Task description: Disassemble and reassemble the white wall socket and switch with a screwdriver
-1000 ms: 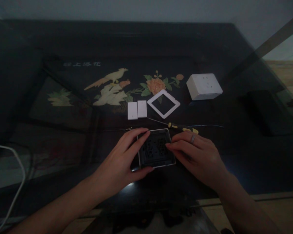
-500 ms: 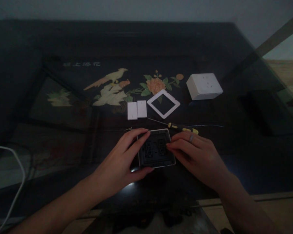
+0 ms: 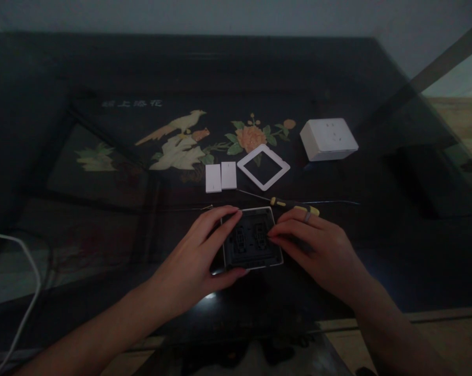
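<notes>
A square wall switch body (image 3: 253, 249), black inside with a white rim, sits on the table near its front edge. My left hand (image 3: 208, 250) grips it from the left, fingers on the far rim and thumb on the near one. At its right side, my right hand (image 3: 310, 240) has thumb and fingertips pinched together over the black face; anything between them is too small to make out. A ring is on one of its fingers. Just beyond lies a screwdriver (image 3: 290, 203) with a black and yellow handle, partly behind my right hand.
Two white switch rockers (image 3: 220, 176) lie side by side, and a white square frame (image 3: 245, 166) rests to their right. Farther right stands a white socket box (image 3: 330, 138). Tiny screws (image 3: 208, 207) lie past my left hand. A white cable (image 3: 34, 271) hangs at the left.
My right thumb and fingers have shifted very slightly at the switch's right side. My left hand and the loose parts look the same.
</notes>
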Motion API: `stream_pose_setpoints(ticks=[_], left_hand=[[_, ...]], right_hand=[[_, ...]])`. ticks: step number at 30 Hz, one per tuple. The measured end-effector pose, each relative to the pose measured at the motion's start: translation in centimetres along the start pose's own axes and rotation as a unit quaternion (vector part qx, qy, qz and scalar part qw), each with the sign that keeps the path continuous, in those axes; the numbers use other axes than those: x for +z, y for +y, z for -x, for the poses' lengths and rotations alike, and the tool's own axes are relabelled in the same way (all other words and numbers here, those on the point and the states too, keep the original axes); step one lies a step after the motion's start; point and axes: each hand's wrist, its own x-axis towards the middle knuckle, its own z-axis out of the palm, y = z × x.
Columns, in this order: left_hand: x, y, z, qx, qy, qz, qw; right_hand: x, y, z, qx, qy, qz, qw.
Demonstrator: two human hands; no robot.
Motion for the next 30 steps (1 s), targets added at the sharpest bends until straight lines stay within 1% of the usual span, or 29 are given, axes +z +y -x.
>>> stream_pose_setpoints(ticks=[4,11,17,21,26,30], left_hand=[[-0.03,0.0,-0.03,-0.004,0.001,0.004,1.0],[-0.15,0.08,0.04,-0.004,-0.007,0.002,1.0],[0.02,0.04,0.04,-0.002,-0.008,-0.002,1.0],[0.06,-0.02,0.08,-0.005,-0.013,-0.004,1.0],[-0.07,0.0,0.09,-0.008,-0.012,-0.003,1.0],[-0.04,-0.05,0.08,-0.005,-0.011,0.001,1.0]], right_hand=[[0.0,0.06,-0.06,0.019,-0.005,-0.008,1.0],[0.19,-0.08,-0.32,0.072,-0.007,-0.066,0.995],[0.28,-0.12,-0.24,0.101,-0.011,-0.081,0.992],[0.42,-0.09,-0.22,0.107,-0.005,-0.082,0.991],[0.19,0.04,-0.26,0.095,-0.011,-0.09,0.991],[-0.11,0.04,-0.34,0.112,-0.008,-0.088,0.99]])
